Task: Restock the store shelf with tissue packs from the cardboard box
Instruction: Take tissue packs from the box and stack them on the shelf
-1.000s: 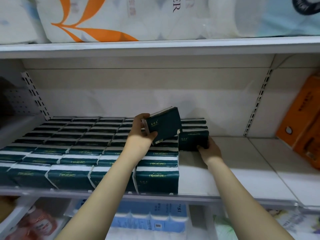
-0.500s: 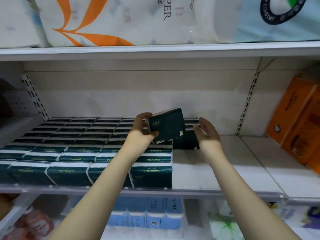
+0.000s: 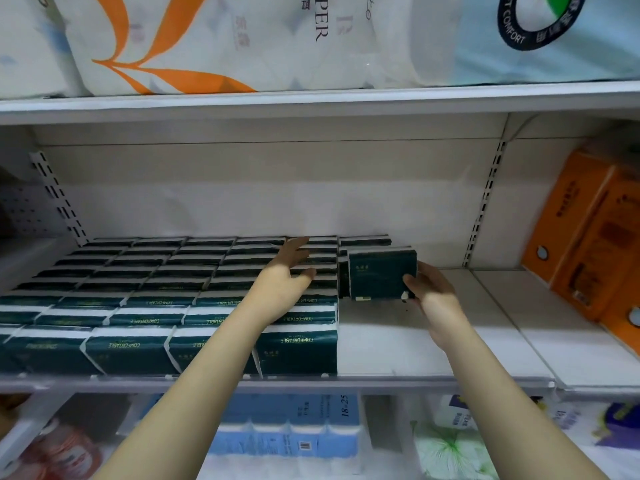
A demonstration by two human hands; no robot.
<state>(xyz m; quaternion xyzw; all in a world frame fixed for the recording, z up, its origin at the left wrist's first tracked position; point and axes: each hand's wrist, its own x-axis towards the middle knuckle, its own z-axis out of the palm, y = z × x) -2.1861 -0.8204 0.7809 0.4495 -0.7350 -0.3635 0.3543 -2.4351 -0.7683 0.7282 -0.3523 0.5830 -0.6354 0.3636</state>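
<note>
Several rows of dark green tissue packs [image 3: 166, 306] fill the left part of the white middle shelf [image 3: 398, 348]. My right hand [image 3: 431, 292] holds one dark green tissue pack [image 3: 379, 271] by its right side, standing upright at the right end of the rows, near the back. My left hand [image 3: 285, 282] lies flat with straight fingers on top of the stacked packs, just left of the held pack. The cardboard box is out of view.
Orange tissue boxes [image 3: 588, 237] stand at the right of the shelf. Large white toilet paper bags [image 3: 242, 39] sit on the shelf above. Blue packs [image 3: 294, 431] and other packages fill the shelf below. Bare shelf lies between the green rows and the orange boxes.
The tissue pack passed from my left hand to my right hand and moved right onto the shelf at the row's end. My left hand opened and settled on the stacked packs.
</note>
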